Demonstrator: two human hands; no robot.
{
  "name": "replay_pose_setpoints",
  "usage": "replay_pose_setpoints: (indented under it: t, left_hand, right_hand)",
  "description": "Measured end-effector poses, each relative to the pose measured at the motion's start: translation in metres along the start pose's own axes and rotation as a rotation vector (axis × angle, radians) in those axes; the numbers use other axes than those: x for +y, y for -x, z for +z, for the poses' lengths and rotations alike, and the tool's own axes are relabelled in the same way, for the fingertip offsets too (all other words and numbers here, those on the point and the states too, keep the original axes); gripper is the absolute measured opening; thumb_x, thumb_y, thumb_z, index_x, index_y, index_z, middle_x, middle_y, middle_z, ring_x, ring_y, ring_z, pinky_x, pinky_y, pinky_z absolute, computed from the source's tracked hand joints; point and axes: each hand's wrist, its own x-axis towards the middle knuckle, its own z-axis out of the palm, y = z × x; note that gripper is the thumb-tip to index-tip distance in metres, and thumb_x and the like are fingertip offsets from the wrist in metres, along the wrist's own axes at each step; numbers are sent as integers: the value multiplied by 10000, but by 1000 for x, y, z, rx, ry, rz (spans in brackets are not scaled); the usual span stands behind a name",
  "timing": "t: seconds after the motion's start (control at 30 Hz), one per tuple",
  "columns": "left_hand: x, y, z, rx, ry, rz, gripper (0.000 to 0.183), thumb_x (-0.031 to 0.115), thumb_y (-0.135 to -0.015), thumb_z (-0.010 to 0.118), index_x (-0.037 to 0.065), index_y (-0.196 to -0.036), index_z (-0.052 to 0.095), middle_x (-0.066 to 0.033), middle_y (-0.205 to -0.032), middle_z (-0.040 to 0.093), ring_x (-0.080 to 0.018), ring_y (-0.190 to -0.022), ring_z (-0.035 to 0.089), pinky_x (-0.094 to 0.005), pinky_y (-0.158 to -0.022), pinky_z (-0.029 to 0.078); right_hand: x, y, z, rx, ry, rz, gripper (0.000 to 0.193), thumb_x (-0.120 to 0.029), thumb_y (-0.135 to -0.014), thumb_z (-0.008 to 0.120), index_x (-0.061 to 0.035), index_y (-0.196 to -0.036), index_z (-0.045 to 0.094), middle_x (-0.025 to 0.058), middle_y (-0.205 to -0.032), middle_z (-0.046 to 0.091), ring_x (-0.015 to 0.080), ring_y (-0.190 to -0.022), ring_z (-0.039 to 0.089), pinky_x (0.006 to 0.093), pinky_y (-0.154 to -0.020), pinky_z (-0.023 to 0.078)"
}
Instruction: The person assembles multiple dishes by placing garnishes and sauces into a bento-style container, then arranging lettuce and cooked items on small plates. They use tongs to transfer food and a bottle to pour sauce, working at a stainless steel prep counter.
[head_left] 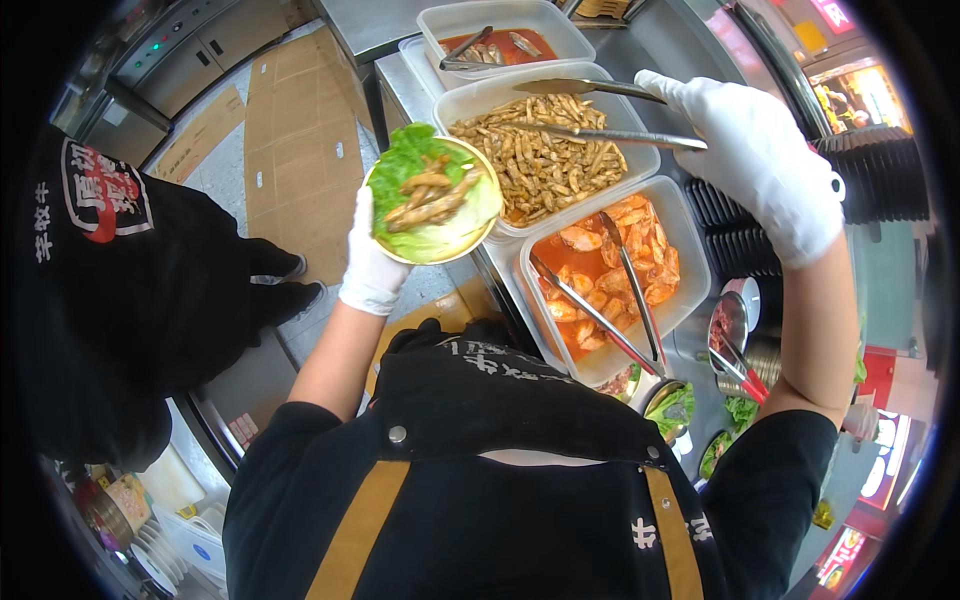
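My left hand (372,255), in a white glove, holds a round bowl (499,205) by its left side. Green lettuce (408,150) lines the bowl, and several brown meat strips (432,200) lie on it. My right hand (765,150), also gloved, grips metal tongs (645,138) whose arms are spread apart. Their tips reach over a translucent plastic tub (645,165) heaped with the same kind of brown strips (550,165). Nothing shows between the tong tips.
Nearer stands a tub (693,235) of orange-red slices in sauce with tongs (638,295) in it; another tub (570,35) is farther off. Stacked black bowls (870,180) and a metal bowl (728,325) are at right. A person in black (130,290) stands at left beside cardboard (300,150) on the floor.
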Motion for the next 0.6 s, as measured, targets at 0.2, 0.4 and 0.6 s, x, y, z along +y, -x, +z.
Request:
replay_pose_setpoints:
  t: [0.2, 0.4, 0.6]
  left_hand:
    - [26, 32, -26, 72, -15, 68, 528, 430, -1052, 380, 125, -1483, 389, -183, -1496, 419, -369, -1322, 483, -546, -1104, 416]
    - [27, 44, -28, 212, 59, 27, 567, 473, -1045, 375, 126, -1494, 375, -170, -1499, 422, -356, -1331, 475, -543, -1105, 415]
    - [20, 30, -20, 90, 74, -47, 573, 476, -1032, 420, 113, -1476, 396, -167, -1477, 453, -339, -1315, 496, -514, -1114, 413]
  right_hand:
    - [6, -49, 128, -600, 89, 135, 258, -139, -851, 647, -106, -1105, 671, 143, -944, 714, 334, -901, 697, 424, -787, 566]
    - [0, -59, 164, -783, -330, 183, 375, -187, -765, 695, -115, -1133, 709, 159, -925, 720, 350, -890, 689, 394, -805, 549]
    - [15, -28, 123, -536, -311, 96, 359, -131, -802, 680, -127, -1160, 704, 167, -937, 712, 373, -898, 675, 401, -837, 537]
